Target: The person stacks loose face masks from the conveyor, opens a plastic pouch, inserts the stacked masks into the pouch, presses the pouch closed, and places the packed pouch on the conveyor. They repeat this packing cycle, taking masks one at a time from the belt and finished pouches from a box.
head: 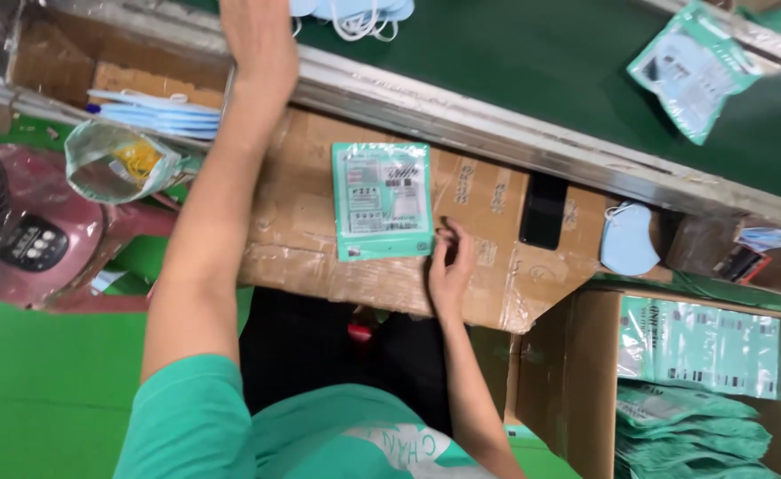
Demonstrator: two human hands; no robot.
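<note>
Touching teal pouch (382, 200) edge: right hand (449, 266), fingers loose; left hand (257, 40) reaching masks (353, 12), grip unclear.

Flat teal pouch (382, 200), white label panel, lying centre on taped cardboard worktop | second teal pouch (694, 68) far right on green belt, tilted | stack of teal pouches (696, 390) in open carton (596, 372), near right.
</note>
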